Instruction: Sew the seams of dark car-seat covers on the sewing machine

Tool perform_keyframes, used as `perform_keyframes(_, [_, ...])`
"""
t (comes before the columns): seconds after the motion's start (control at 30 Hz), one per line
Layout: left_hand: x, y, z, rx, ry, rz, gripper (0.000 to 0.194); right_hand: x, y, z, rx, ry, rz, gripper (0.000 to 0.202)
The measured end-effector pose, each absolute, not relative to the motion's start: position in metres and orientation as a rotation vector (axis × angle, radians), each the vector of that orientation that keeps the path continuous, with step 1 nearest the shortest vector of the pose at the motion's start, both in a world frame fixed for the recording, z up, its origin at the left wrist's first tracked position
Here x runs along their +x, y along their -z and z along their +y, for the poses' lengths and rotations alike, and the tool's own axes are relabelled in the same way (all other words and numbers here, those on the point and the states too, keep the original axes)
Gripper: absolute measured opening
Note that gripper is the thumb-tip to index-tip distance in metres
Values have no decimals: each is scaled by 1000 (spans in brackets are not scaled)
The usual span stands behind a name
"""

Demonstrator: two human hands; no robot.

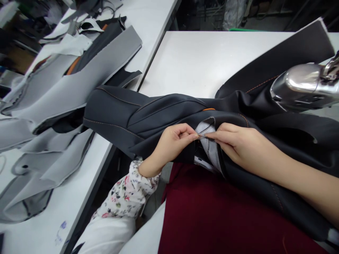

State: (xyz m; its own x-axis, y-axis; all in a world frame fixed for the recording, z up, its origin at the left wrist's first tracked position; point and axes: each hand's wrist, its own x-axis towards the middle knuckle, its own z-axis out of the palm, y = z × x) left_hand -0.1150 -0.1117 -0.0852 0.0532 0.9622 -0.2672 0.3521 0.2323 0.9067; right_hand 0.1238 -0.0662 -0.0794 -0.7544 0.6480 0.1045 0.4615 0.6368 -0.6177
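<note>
A black leather-like cover point(111, 109) with orange stitching lies across the front edge of the white table and hangs towards my lap. Part of it is folded back, showing its grey fabric underside point(214, 151) with a seam. My left hand point(169, 141) pinches the edge of this folded part between thumb and fingers. Close against it, my right hand point(238, 143) also pinches the edge, its fingertips almost touching those of the left. Whatever small detail lies between the fingertips is too small to make out. A small orange tab point(209, 109) shows on the cover just above the hands.
To the right, a shiny metal sewing machine head point(299, 84) stands over the cover. Behind it a long black panel point(280, 60) rests on the white table point(190, 60). Grey-backed cover pieces point(87, 74) are heaped on another table at left. Dark red cloth point(212, 215) covers my lap.
</note>
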Motion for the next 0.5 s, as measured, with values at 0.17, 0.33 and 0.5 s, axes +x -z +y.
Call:
perform_keyframes(0.17, [-112,83,-110,1321,-770,1499,26,125,66,-66,-774,-979,-2178,16])
perform_keyframes(0.33, [-110,82,-110,1337,-753,1507,23,118,71,-65,-685,-700,-2306,24])
perform_keyframes(0.5, [-111,86,-109,1361,-797,1488,27,102,92,-61,-675,-245,-2564,31])
